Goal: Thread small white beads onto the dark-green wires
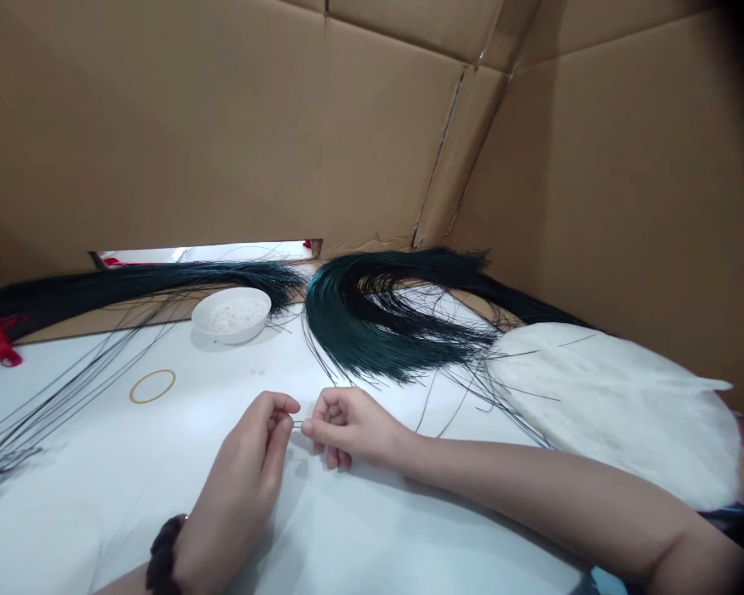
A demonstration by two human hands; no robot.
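Near the middle of the white table, my left hand (pixel 257 450) and my right hand (pixel 350 426) face each other, a small gap between their fingertips. Both are closed in a pinch on a thin dark strand (pixel 297 425), a short piece of which shows between them. The rest of the strand is hidden by the fingers. Just beyond my hands lies a curved bundle of dark green-black strands (pixel 360 330). A white bowl (pixel 232 332) holding small white pieces stands behind my left hand.
Another dark bundle (pixel 130 285), tied with a red ribbon (pixel 0 337), lies at the back left. Loose strands spread over the left side, near a yellow rubber band (pixel 152 386). A white plastic bag (pixel 620 405) lies at right. Cardboard walls (pixel 254 124) enclose the table (pixel 87 463).
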